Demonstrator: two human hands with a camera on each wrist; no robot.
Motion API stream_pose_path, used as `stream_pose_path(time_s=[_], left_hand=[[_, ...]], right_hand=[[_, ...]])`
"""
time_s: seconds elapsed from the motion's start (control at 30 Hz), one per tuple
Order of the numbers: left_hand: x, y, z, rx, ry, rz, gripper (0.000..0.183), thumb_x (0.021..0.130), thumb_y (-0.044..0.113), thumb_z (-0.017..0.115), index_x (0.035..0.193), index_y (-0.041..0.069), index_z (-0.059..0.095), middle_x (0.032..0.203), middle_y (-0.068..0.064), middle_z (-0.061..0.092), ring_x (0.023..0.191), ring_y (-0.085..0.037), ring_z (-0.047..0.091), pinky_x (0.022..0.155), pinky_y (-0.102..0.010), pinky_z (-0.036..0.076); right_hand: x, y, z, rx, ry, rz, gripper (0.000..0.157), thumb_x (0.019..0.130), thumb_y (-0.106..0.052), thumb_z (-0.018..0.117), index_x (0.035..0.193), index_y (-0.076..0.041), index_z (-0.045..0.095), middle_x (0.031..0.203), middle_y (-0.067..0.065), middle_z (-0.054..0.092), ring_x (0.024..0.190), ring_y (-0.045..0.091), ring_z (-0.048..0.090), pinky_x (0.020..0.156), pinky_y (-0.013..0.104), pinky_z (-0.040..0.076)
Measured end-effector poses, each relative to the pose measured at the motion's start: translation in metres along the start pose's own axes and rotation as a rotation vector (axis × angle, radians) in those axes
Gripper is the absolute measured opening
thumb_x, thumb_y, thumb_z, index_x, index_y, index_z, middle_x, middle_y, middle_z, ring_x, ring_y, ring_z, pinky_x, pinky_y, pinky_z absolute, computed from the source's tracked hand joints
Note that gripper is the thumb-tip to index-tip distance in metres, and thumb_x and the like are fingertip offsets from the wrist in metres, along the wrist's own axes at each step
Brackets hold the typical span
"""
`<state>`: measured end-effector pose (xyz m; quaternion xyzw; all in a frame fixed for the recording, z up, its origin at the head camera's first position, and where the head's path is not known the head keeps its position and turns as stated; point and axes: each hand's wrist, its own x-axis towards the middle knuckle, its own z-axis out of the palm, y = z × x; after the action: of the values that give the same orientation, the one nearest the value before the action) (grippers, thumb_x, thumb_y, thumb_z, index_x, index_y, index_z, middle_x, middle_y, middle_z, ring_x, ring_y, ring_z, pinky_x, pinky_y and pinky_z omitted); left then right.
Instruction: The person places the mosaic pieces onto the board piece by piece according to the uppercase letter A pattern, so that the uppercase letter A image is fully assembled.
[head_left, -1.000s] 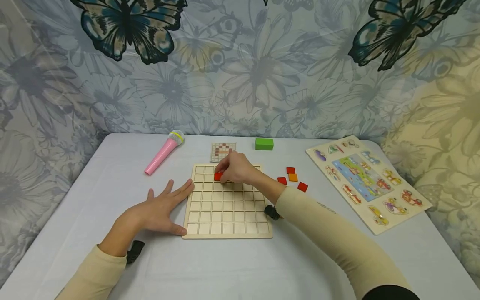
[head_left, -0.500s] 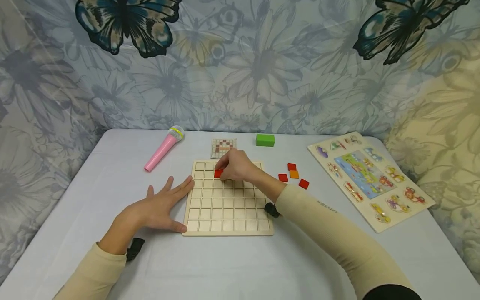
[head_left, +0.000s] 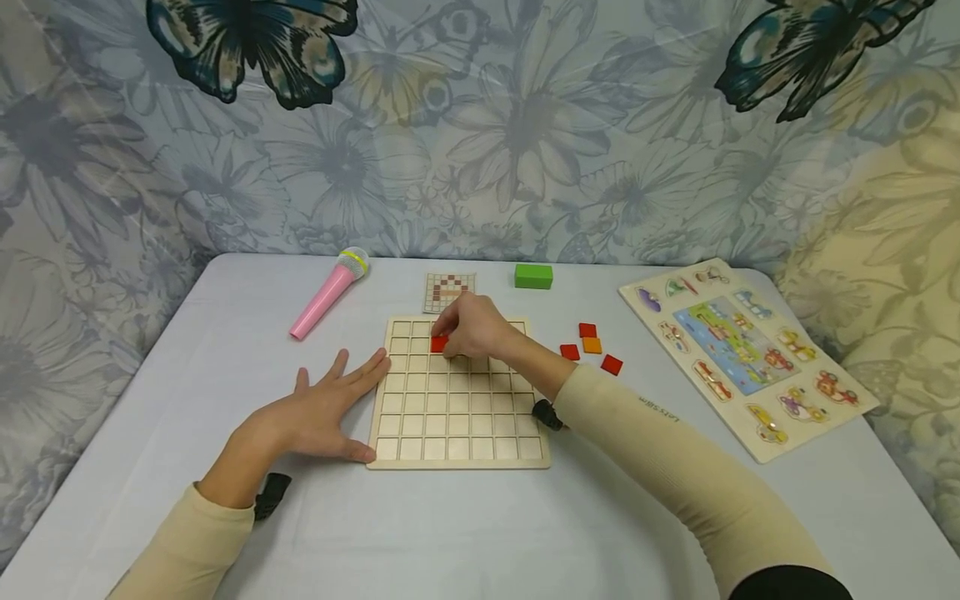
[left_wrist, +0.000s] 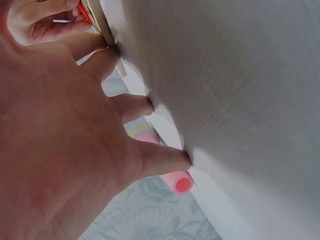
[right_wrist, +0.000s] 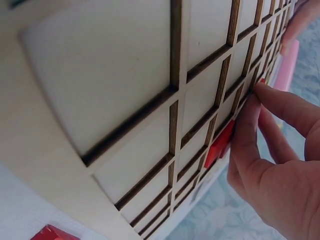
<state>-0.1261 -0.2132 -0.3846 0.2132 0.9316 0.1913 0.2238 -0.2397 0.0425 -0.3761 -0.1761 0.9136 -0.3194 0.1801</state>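
A pale wooden grid board (head_left: 457, 427) lies flat on the white table. My left hand (head_left: 318, 417) is spread at its left side, thumb and a fingertip touching the edge; the left wrist view shows the straight fingers (left_wrist: 170, 160) on the cloth. Over the far rows, my right hand (head_left: 476, 327) pinches a small red square tile (head_left: 438, 343) at a cell. Only a sliver of that tile shows past the fingertips in the right wrist view, where another red tile (right_wrist: 220, 144) sits in the grid beside the hand (right_wrist: 280, 165). The hand hides several cells from the head camera.
Right of the board lie loose red tiles (head_left: 587, 330) and an orange tile (head_left: 591, 345). A patterned grid card (head_left: 441, 292), a green block (head_left: 533, 276) and a pink toy microphone (head_left: 322, 304) are behind it. A picture puzzle board (head_left: 738, 425) is at the far right.
The head view has tilted slightly, shifting the whole scene a little upward. Both hands keep their places at the board, the right one still at the red tile.
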Motion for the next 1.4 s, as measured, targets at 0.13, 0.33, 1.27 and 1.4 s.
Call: stream_pose_path(time_s=[0.13,0.33,1.27,1.4], left_hand=[[-0.001,0.001,-0.001,0.000,-0.003,-0.003,0.122,0.077,0.053,0.088,0.169,0.021,0.014,0.178,0.002,0.004,0.158,-0.054,-0.003,0.105,-0.091,-0.002],[-0.001,0.001,0.000,-0.008,0.003,0.001,0.122,0.077,0.052,0.088,0.169,0.021,0.014,0.178,0.002,0.004,0.158,-0.054,-0.003,0.106,-0.090,-0.002],[0.002,0.001,0.000,0.011,0.000,-0.005,0.122,0.077,0.053,0.088,0.169,0.020,0.015,0.178,0.001,0.005,0.158,-0.054,-0.001,0.106,-0.090,-0.001],[0.001,0.001,0.000,0.008,0.001,-0.007,0.122,0.077,0.052,0.088,0.169,0.021,0.015,0.178,0.001,0.005,0.158,-0.054,-0.001,0.106,-0.090,-0.002]], right_hand=[[-0.001,-0.001,-0.001,-0.005,-0.004,-0.010,0.026,0.078,0.000,0.085,0.101,-0.012,0.083,0.093,0.002,0.075,0.090,0.018,0.064,0.077,0.027,0.053],[-0.003,-0.001,-0.004,0.016,-0.008,-0.011,0.025,0.078,-0.001,0.087,0.100,-0.012,0.083,0.093,0.002,0.076,0.091,0.018,0.065,0.078,0.028,0.054],[-0.014,0.012,-0.016,0.088,0.004,-0.078,0.023,0.082,0.000,0.074,0.102,-0.009,0.081,0.094,0.004,0.077,0.082,0.016,0.070,0.072,0.028,0.056],[-0.022,0.018,-0.022,0.109,-0.007,-0.073,0.023,0.084,-0.003,0.074,0.105,-0.009,0.080,0.099,0.005,0.078,0.085,0.015,0.072,0.074,0.029,0.057]])
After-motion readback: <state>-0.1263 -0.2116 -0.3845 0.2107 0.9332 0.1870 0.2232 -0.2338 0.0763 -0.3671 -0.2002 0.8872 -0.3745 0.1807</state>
